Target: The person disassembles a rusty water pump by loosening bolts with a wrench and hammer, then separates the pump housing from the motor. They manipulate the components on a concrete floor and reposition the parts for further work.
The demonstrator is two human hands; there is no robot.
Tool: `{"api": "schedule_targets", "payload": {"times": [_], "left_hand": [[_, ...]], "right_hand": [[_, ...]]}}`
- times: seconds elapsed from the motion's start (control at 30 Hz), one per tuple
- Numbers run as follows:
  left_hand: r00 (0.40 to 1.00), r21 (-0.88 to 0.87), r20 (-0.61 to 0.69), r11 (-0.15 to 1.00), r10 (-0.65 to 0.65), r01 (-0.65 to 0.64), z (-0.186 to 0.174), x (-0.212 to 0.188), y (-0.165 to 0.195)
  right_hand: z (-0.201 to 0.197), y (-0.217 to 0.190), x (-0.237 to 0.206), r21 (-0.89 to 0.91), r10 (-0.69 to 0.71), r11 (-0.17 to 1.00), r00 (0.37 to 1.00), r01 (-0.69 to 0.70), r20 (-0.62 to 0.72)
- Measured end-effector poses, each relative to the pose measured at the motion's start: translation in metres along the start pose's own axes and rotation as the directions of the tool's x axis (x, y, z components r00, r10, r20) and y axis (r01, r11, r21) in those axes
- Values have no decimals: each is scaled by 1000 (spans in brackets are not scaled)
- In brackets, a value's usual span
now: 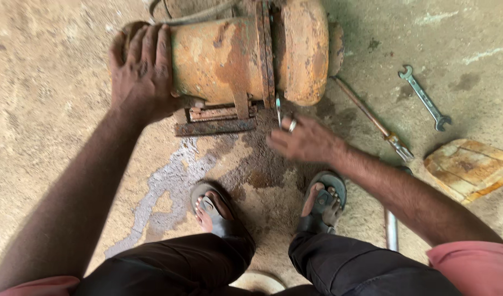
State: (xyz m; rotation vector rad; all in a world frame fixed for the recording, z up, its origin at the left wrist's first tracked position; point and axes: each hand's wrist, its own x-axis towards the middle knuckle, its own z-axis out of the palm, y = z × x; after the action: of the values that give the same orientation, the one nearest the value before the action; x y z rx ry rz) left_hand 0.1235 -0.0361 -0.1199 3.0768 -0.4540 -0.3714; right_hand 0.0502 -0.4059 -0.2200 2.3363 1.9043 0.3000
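Observation:
A rusty orange motor housing (pixel 235 52) lies on its side on the concrete floor, with a bolted flange and a rusted base bracket (pixel 216 120) under it. My left hand (pixel 142 71) presses flat on the housing's left end. My right hand (pixel 303 140), blurred, holds a small metal wrench (pixel 278 107) up against the lower edge of the flange. A ring shows on one finger of that hand.
A double-ended spanner (pixel 425 98) lies on the floor at the right. A long rusty rod tool (pixel 372 118) lies between it and the motor. A wooden block (pixel 470 167) sits far right, a metal pipe (pixel 392 230) by my right foot. A wet patch (pixel 169 181) spreads below the motor.

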Motion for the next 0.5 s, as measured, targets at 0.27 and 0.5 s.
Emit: {"api": "schedule_targets", "payload": {"times": [0.27,0.5], "left_hand": [[1000,-4,23,1000,-18,18,-2,2,-1],[999,35,45,999,-23,21,-2,3,-2]], "right_hand": [[-61,3,20,845,464,532,853,-56,-236],[-83,101,33,997,814,-25,577,-79,66]]}}
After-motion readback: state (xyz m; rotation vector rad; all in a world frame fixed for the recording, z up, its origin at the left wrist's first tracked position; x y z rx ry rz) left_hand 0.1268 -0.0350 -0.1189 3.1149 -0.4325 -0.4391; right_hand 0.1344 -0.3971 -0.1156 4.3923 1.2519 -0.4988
